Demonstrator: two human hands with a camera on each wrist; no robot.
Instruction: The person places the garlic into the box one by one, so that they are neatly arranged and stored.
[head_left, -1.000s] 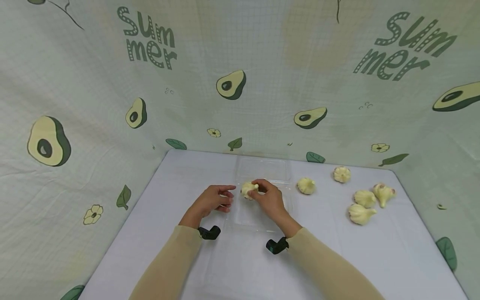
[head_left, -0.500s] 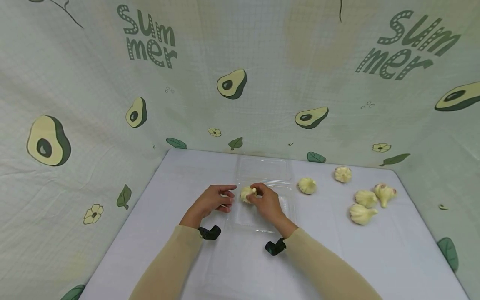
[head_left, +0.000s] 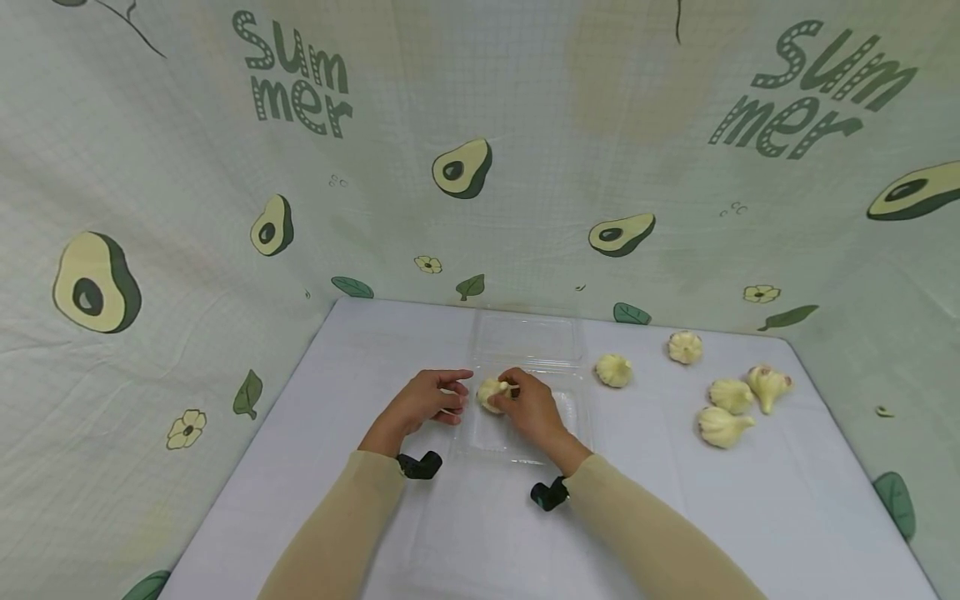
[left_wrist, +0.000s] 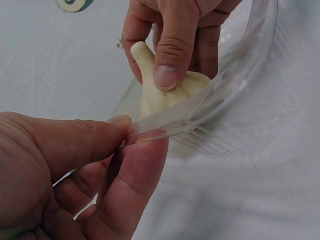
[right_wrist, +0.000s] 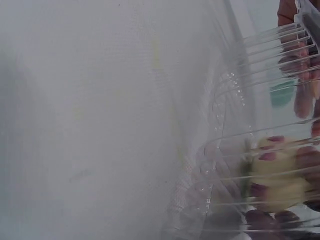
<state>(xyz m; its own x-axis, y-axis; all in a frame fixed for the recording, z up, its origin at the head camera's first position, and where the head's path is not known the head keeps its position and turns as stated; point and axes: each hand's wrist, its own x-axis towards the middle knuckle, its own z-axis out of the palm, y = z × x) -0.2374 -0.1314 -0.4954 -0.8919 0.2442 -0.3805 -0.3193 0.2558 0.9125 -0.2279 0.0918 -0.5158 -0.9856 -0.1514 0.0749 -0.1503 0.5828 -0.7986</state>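
Note:
In the head view, my right hand [head_left: 534, 414] holds a pale garlic bulb [head_left: 490, 395] by thumb and fingers, at the left part of a clear plastic clamshell box [head_left: 510, 452]. My left hand [head_left: 422, 402] is at the box's left side. The left wrist view shows its thumb and a finger pinching the box's rim [left_wrist: 187, 117], with the garlic stem pointing up beyond it. Through the ribbed wall in the right wrist view, the garlic bulb [right_wrist: 280, 172] shows purplish marks, with fingers around it. Whether the bulb touches the box floor I cannot tell.
The box's lid [head_left: 528, 339] lies folded back behind it. One garlic bulb [head_left: 613, 371] sits just right of the box. Several more, including a bulb [head_left: 722, 427] near the front, lie farther right on the white table [head_left: 637, 517]. A patterned cloth [head_left: 532, 108] hangs behind.
My right hand has moved slightly left and toward me with the garlic bulb, lowering it in the left part of the box. The left hand has stayed in place.

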